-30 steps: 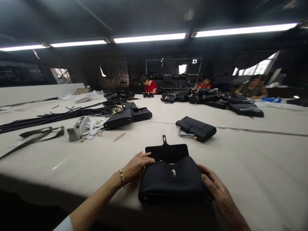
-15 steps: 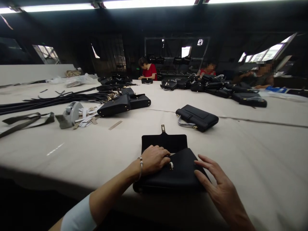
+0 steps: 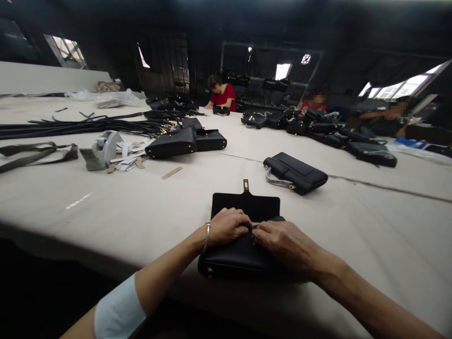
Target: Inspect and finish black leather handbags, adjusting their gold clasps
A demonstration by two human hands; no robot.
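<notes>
A black handbag point(image 3: 235, 260) lies at the table's near edge, its flap point(image 3: 261, 207) folded back away from me. A gold clasp plate point(image 3: 246, 185) sticks out from the flap's far edge. My left hand point(image 3: 230, 227) is closed with bent fingers on the edge of the bag's mouth. Right beside it, my right hand point(image 3: 282, 239) pinches the same edge near the middle, by the metal turn-lock, which its fingers mostly cover. The inside of the bag is hidden.
Another black handbag point(image 3: 295, 173) lies beyond mine. To the left are a tape dispenser point(image 3: 106, 150), paper strips point(image 3: 129, 157), black straps point(image 3: 88, 127) and more bags point(image 3: 173, 143). Bags are heaped point(image 3: 318, 125) at the far right. Several people sit across the table point(image 3: 141, 207).
My right hand has moved left from the bag's right side onto its mouth edge and closed there. My left hand stays on the bag. The view has tilted down slightly.
</notes>
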